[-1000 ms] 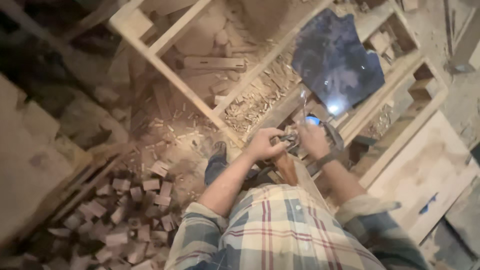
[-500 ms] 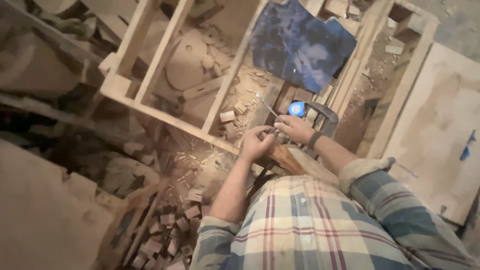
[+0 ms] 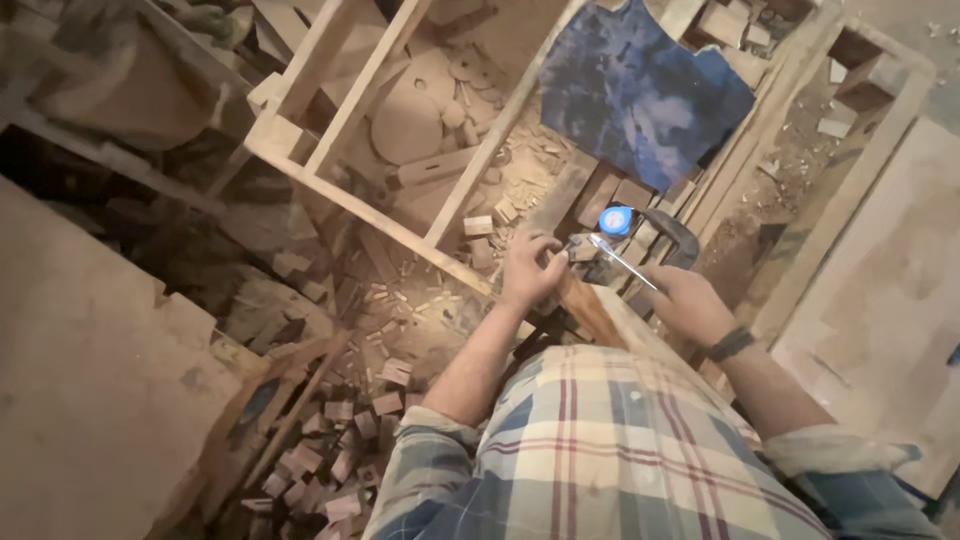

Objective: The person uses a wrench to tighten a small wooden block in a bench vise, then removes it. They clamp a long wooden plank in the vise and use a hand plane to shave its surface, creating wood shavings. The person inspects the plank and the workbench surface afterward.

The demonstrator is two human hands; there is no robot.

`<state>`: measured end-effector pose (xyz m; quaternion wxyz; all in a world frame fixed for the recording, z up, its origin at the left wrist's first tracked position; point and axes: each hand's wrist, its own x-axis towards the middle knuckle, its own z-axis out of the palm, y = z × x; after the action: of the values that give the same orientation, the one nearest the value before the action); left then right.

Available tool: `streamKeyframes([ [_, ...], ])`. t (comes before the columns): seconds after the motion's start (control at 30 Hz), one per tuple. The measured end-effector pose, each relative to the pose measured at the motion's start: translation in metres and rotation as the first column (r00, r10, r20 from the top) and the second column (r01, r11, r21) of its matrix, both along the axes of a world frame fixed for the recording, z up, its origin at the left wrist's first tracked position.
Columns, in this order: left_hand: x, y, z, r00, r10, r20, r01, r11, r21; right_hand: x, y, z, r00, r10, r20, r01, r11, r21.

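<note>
Head view looks down on my left hand (image 3: pixel 528 268), closed around a small metal piece (image 3: pixel 580 248) at the end of a wooden strip (image 3: pixel 590 310). My right hand (image 3: pixel 690 305) grips a thin metal rod (image 3: pixel 622 262) angled into it. Best to keep the left steady and the rod aligned. A blue-capped container (image 3: pixel 615 220) and wood offcuts (image 3: pixel 340 440) sit nearby.

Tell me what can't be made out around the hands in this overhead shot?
- Head view: what the left hand pinches is too small and blurred to name.
- The thin metal rod runs into the right hand; its handle is hidden by the palm.
- The clamp is partly behind the hand.
- The plank disappears under the plaid shirt.
</note>
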<state>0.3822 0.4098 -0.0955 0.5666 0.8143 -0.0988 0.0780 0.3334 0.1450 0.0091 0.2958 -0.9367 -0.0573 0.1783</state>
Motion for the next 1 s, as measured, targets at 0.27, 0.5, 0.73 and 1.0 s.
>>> streamKeyframes([
  [0.27, 0.003, -0.014, -0.001, 0.902, -0.028, -0.432, 0.095, 0.986, 0.134, 0.004, 0.017, 0.020, 0.999, 0.030, 0.036, -0.028, 0.998, -0.047],
  [0.5, 0.009, -0.015, 0.008, 0.945, 0.167, -0.281, -0.071, 0.944, 0.324, 0.048, 0.046, 0.056, 0.958, 0.278, -0.066, -0.283, 0.894, -0.346],
  [0.73, 0.014, -0.011, 0.009, 0.957, 0.248, -0.148, -0.146, 0.857, 0.493, 0.088, 0.071, 0.067, 0.920, 0.367, -0.136, -0.387, 0.802, -0.455],
  [1.0, 0.016, -0.016, 0.021, 0.911, 0.409, -0.041, -0.332, 0.791, 0.513, 0.139, 0.098, 0.058, 0.860, 0.477, -0.179, -0.502, 0.735, -0.455],
])
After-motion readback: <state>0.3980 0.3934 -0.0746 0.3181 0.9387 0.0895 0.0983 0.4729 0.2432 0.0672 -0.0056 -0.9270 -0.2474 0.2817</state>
